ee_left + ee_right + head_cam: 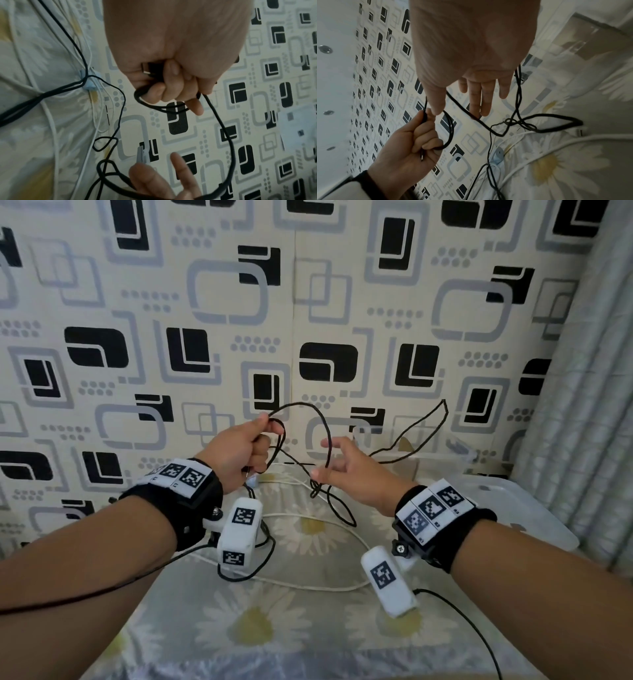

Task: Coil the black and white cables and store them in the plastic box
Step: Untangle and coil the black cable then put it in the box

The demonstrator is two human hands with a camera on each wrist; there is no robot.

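I am gripping the black cable loops in my left hand while my right hand, fingers wide, is guiding the next turn; the white cable is lying on the bed, box far right.

Soft, even daylight fills the head view — bright, with faint shadows and no glare. Wide-angle distortion bows the cream wallpaper with black and grey squares toward the frame edges, and the thin black cable smears slightly. Both wrist views run dimmer, bluish and grainy — near skin is out of focus, the daisy-print bedsheet washed pale.
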